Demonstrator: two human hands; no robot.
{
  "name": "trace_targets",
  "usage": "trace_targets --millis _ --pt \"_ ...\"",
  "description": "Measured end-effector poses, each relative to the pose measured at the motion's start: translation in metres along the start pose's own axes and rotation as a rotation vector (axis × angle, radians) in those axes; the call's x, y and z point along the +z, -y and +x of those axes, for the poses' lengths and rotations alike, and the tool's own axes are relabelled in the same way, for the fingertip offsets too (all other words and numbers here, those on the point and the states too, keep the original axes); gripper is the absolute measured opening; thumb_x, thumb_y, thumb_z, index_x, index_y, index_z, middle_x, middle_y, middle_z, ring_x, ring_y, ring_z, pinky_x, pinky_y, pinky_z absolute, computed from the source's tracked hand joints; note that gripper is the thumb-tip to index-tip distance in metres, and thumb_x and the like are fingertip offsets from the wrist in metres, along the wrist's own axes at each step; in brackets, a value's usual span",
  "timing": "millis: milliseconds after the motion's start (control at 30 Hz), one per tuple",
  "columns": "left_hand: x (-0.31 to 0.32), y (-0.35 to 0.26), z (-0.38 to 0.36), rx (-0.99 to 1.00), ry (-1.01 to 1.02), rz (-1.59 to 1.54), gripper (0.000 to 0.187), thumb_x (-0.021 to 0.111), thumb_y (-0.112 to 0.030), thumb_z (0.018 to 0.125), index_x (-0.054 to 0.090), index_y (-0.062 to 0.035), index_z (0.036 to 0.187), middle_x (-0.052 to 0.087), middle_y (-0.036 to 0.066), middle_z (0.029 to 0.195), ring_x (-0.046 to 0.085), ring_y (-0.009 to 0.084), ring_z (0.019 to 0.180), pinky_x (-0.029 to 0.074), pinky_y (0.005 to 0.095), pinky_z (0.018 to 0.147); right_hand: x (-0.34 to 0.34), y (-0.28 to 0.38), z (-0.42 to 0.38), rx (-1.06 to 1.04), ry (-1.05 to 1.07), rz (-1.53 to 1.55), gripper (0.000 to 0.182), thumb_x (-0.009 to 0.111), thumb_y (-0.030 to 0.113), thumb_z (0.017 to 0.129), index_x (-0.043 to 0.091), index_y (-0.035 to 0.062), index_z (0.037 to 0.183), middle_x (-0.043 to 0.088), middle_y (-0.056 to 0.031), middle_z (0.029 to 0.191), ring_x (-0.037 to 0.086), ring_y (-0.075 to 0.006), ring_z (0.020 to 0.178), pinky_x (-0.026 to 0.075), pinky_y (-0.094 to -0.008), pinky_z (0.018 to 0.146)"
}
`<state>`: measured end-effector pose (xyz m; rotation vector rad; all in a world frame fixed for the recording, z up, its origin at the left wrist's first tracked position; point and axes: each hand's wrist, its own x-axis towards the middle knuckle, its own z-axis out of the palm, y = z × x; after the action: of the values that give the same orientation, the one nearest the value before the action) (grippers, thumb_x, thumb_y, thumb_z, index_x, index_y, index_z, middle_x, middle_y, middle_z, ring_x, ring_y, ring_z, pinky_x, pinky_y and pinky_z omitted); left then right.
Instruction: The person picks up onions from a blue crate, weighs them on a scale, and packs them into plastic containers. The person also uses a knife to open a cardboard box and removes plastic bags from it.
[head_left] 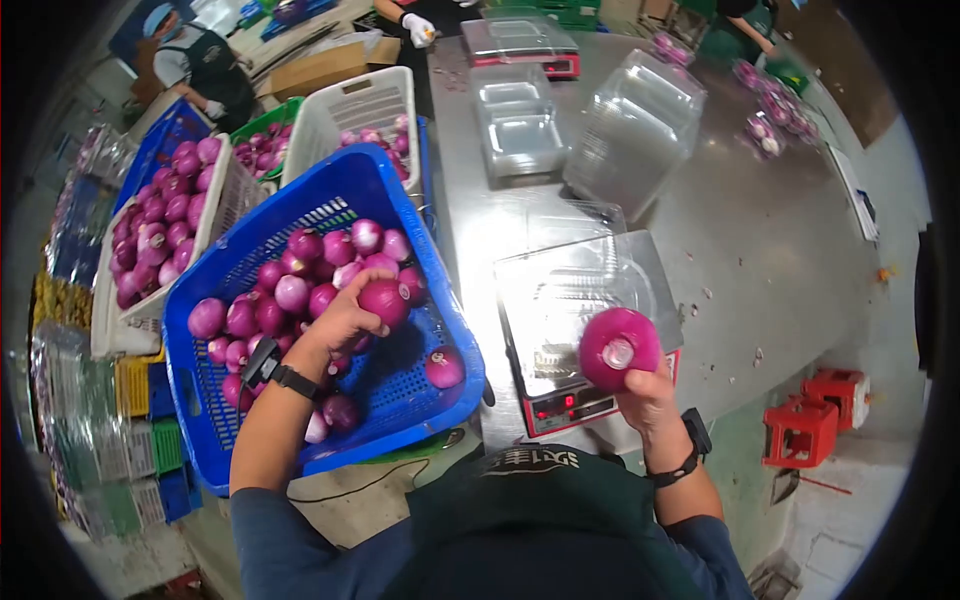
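One onion [385,303]: we gripped it in our left hand [343,318], fingers and thumb partly closed around it.
Second onion [614,342]: we cupped it in our right hand [652,395], thumb on its side, other fingers hidden.
Blue crate [425,425]: beneath our left hand, it held loose onions [292,293].
Scale [600,403]: just left of our right hand, it bore a clear tray [570,300].

Onions [619,340] look glossy, the table [800,230] shiny metal, the basket [405,375] plastic

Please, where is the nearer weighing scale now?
In the head view, the nearer weighing scale sits just right of centre, at the near edge of the metal table, right of the blue basket and under a clear plastic container.
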<state>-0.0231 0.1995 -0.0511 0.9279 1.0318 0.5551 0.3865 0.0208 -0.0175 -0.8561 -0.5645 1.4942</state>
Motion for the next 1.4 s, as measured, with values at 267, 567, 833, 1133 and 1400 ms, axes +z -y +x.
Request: trace_targets --millis 267,567,833,1133,1400 --pt "0.109 -0.051 -0.095 0.393 0.013 -0.165 0.101 0.094 -0.013 0.063 0.042 -0.0102 0.150 0.057 0.016 0.140 0.066 0.0330 0.118 0.063 0.0424 0.087 -0.022 0.016 0.005 0.012 0.107 0.218 0.073 0.078 0.011 0.079 0.049 0.0006 0.145 0.062 -0.0191 0.134 0.060 -0.0391 0.130 0.056 -0.0553 0.104" --pt "0.264 0.005 -0.060 0.614 -0.298 0.187 0.079 0.095 -0.009 0.069 0.055 -0.0074 0.137 0.061 0.010 0.130 0.063 0.0234 0.118 0.054 0.0396 0.101 -0.043 0.055 0.008 -0.087 0.077 -0.599 0.083 0.083 0.009 0.073 0.045 0.0058 0.147 0.063 -0.0136 0.130 0.067 -0.0257 0.114 0.054 -0.0377 0.100" --pt "0.296 0.053 -0.004 0.899 -0.656 1.101 0.056 0.092 -0.031 0.061 0.068 -0.0163 0.110 0.056 0.012 0.102 0.052 0.0331 0.101 0.042 0.0461 0.086 -0.041 0.055 0.024 -0.386 0.114 -1.480 0.089 0.084 0.039 0.069 0.050 0.0043 0.143 0.066 -0.0238 0.121 0.068 -0.0404 0.111 0.054 -0.0450 0.098" --pt "0.292 0.082 0.009 0.739 -0.678 1.012 0.063 0.091 -0.024 0.065 0.061 -0.0063 0.118 0.054 0.017 0.118 0.051 0.0372 0.114 0.043 0.0498 0.100 -0.043 0.028 0.035 -0.548 0.108 -1.939 0.077 0.079 0.053 0.065 0.066 0.0095 0.127 0.073 -0.0150 0.097 0.058 -0.0345 0.111 0.037 -0.0493 0.095" --pt "0.275 0.109 -0.014 0.652 -0.652 0.676 0.079 0.088 -0.024 0.080 0.046 -0.0042 0.143 0.046 0.020 0.138 0.051 0.0280 0.123 0.047 0.0413 0.105 -0.066 0.042 0.033 -0.521 0.141 -1.632 0.069 0.086 0.047 0.071 0.068 0.0064 0.124 0.069 -0.0157 0.118 0.059 -0.0329 0.118 0.043 -0.0513 0.099"
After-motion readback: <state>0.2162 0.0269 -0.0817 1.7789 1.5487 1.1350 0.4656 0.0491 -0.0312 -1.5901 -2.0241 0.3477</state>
